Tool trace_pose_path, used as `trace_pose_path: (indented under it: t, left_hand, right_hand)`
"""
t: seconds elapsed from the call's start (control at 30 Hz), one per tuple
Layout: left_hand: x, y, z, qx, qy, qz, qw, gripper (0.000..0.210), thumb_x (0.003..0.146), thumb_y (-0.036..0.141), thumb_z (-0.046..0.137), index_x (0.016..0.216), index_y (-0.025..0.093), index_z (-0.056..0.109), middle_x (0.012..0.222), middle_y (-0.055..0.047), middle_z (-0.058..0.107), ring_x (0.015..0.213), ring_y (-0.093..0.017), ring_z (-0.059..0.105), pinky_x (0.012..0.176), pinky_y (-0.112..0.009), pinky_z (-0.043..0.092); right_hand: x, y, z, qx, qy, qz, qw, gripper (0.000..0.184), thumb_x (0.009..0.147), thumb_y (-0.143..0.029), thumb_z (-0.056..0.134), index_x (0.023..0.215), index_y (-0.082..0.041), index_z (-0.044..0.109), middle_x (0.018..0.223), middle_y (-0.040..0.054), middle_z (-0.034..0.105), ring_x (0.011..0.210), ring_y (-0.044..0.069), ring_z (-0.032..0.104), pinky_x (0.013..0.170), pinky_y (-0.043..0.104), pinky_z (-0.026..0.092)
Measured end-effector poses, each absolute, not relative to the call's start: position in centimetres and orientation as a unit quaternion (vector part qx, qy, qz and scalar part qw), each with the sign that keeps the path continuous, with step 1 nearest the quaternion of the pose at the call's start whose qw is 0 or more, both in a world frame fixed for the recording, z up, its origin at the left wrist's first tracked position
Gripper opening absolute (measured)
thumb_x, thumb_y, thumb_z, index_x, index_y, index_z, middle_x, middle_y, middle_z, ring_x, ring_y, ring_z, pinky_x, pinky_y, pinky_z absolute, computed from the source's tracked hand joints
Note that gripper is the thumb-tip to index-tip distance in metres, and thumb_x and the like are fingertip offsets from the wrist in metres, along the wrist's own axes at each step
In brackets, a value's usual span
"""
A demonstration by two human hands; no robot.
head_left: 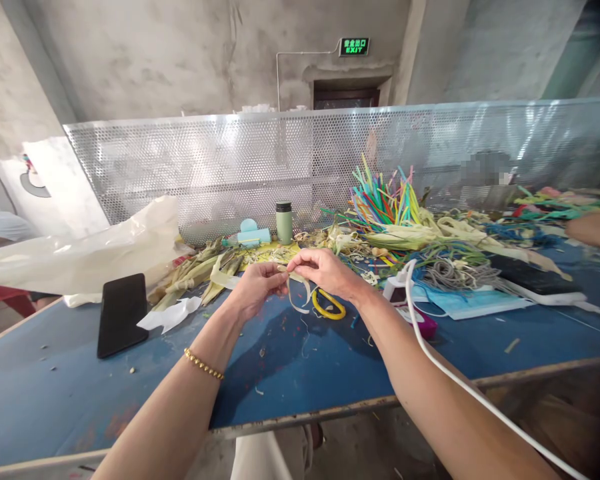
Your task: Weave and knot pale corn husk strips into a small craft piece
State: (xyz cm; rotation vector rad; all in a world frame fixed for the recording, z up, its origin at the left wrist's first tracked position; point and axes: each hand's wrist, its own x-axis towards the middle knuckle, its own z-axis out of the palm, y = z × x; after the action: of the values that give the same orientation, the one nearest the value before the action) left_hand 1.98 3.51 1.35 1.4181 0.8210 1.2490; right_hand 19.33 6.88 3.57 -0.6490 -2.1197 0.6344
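Observation:
Both hands meet above the blue table, fingertips almost touching. Fingers closed in a pinch, my left hand (259, 288) holds a narrow pale strip (306, 291), which looks like dried husk. My right hand (324, 271) pinches the same strip close by, and a loop of it hangs below the fingers. What lies right between the fingertips is too small to make out. A yellow ring-shaped handle (330, 316), perhaps of scissors, lies on the table just under my right hand. Dried husks (193, 275) are heaped beyond my left hand.
On the blue table (300, 393), a black phone (123, 313) lies left, near torn white paper (173, 315). Behind stand a green bottle (284, 223) and colourful strips (385, 200). Grey cord (455, 273), a face mask (475, 301) and a white cable (420, 340) lie right. Another person's arm (595, 230) shows far right.

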Motion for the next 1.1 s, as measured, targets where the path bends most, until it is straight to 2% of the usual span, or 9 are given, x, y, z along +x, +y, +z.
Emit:
trace_pose_path:
  t: [0.3,0.7,0.9,1.0,1.1]
  left_hand:
    - [2.0,3.8,1.1,0.599,0.331,0.519,0.513,0.028,0.069,0.037,0.074,0.072,0.011,0.064,0.059,-0.002,0.059,0.054,-0.01,0.052,0.057,-0.025,0.039]
    - [2.1,3.8,1.0,0.626,0.348,0.524,0.461,0.018,0.071,0.028,0.07,0.076,0.011,0.067,0.059,-0.002,0.061,0.055,-0.011,0.051,0.057,-0.025,0.038]
    - [2.2,3.7,1.3,0.59,0.362,0.539,0.48,0.014,0.064,0.022,0.072,0.068,0.011,0.066,0.055,-0.002,0.059,0.053,-0.011,0.052,0.056,-0.025,0.038]
    - [1.9,3.9,1.2,0.57,0.379,0.548,0.481,0.014,0.061,0.022,0.074,0.067,0.011,0.066,0.054,-0.002,0.059,0.051,-0.011,0.052,0.054,-0.024,0.038]
    - [1.5,4.3,1.0,0.543,0.405,0.561,0.475,0.015,0.059,0.021,0.075,0.067,0.011,0.067,0.052,-0.001,0.059,0.049,-0.01,0.051,0.051,-0.024,0.037]
  right_hand:
    - [19.4,6.6,3.8,-0.258,-0.86,0.219,0.382,0.017,0.081,-0.015,0.053,0.08,-0.014,0.069,0.071,0.0004,0.062,0.062,0.009,0.049,0.057,0.022,0.037]
    - [19.2,6.9,3.6,-0.257,-0.875,0.16,0.378,0.02,0.079,-0.007,0.048,0.077,-0.015,0.066,0.071,-0.0004,0.06,0.061,0.009,0.047,0.06,0.022,0.035]
    - [18.9,7.1,3.0,-0.283,-0.859,0.17,0.39,0.009,0.081,-0.013,0.051,0.084,-0.015,0.06,0.072,0.0001,0.06,0.062,0.01,0.051,0.058,0.022,0.036]
    - [19.1,7.5,2.9,-0.323,-0.859,0.128,0.377,0.006,0.083,-0.016,0.054,0.078,-0.016,0.058,0.067,0.0002,0.059,0.059,0.011,0.05,0.058,0.024,0.035]
    - [19.2,7.7,2.8,-0.362,-0.847,0.025,0.389,0.011,0.084,-0.016,0.055,0.073,-0.016,0.059,0.064,0.0014,0.057,0.06,0.013,0.049,0.06,0.027,0.033]
